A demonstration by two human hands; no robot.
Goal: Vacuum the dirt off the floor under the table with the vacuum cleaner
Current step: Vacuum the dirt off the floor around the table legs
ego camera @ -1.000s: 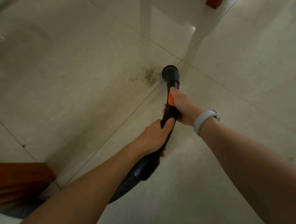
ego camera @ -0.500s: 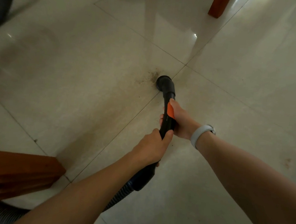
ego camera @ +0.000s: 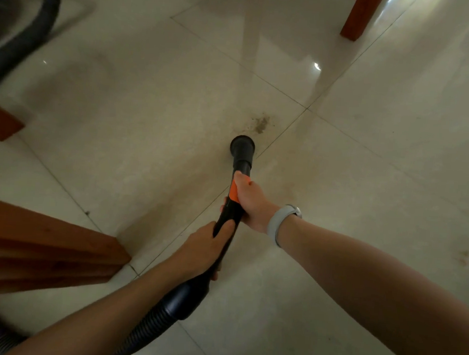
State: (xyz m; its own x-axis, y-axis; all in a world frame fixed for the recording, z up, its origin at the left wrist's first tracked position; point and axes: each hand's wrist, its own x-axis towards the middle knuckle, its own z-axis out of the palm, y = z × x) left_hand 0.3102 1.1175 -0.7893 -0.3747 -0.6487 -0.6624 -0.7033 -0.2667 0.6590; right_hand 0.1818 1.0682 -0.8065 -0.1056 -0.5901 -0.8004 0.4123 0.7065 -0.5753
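A black vacuum wand with an orange patch ends in a round nozzle [ego camera: 242,147] that points down at the pale tiled floor. A small patch of brown dirt [ego camera: 260,124] lies just beyond the nozzle, up and to its right, beside a tile joint. My right hand [ego camera: 249,201], with a grey wristband, grips the wand near the orange patch. My left hand [ego camera: 205,251] grips the wand lower down, just above the wide black cuff. The ribbed hose [ego camera: 147,334] runs from the cuff down to the bottom left, partly hidden behind my left forearm.
Wooden table legs stand at the top right [ego camera: 357,16], the left edge [ego camera: 0,122] and the lower left [ego camera: 50,251]. A dark hose [ego camera: 25,35] curves across the top left corner. A faint brown stain [ego camera: 463,257] marks the floor at the right.
The nozzle has pulled back off the dirt patch and now sits just below it. The dirt looks thinner than a second ago. Both hands keep their grip on the wand.
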